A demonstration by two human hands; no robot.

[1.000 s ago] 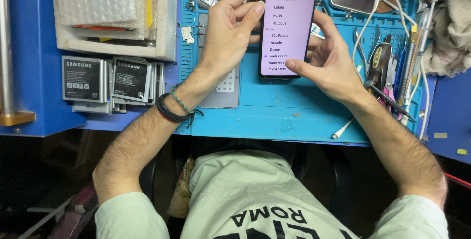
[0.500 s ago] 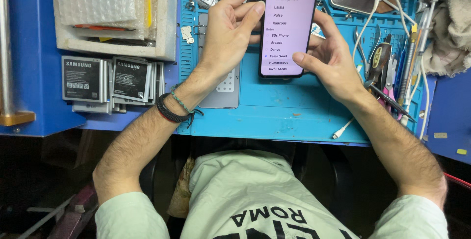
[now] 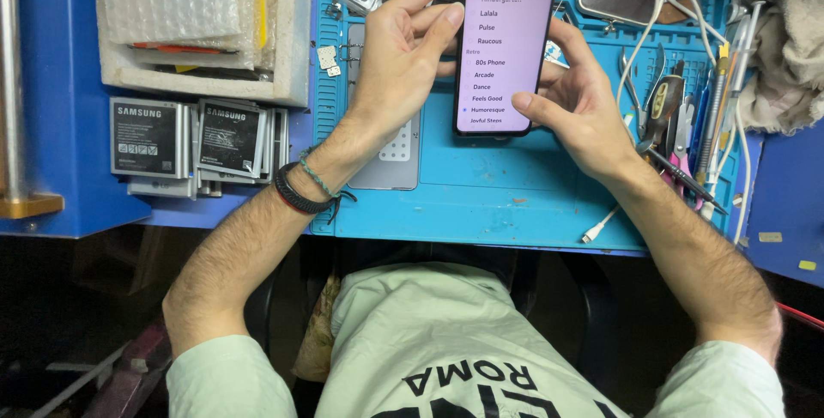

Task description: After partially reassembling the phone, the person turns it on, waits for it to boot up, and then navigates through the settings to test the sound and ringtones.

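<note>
A smartphone (image 3: pixel 506 40) with a lit pale screen showing a list is held upright over a blue work mat (image 3: pixel 515 186). My left hand (image 3: pixel 399 57) grips its left edge, thumb and fingers wrapped toward the top. My right hand (image 3: pixel 579 109) cradles its right side and lower corner, with the thumb resting at the screen's bottom edge. My left wrist wears dark bracelets (image 3: pixel 300 190).
A pale phone back panel (image 3: pixel 390 156) lies under my left wrist. Several phone batteries (image 3: pixel 193 139) are stacked at left, below a foam tray with bubble wrap (image 3: pixel 184 15). Tweezers, tools and white cables (image 3: pixel 687 126) crowd the mat's right side beside a cloth (image 3: pixel 785 40).
The list on the screen has scrolled. My right thumb has shifted slightly along the bottom of the screen. Both hands keep their grip on the phone.
</note>
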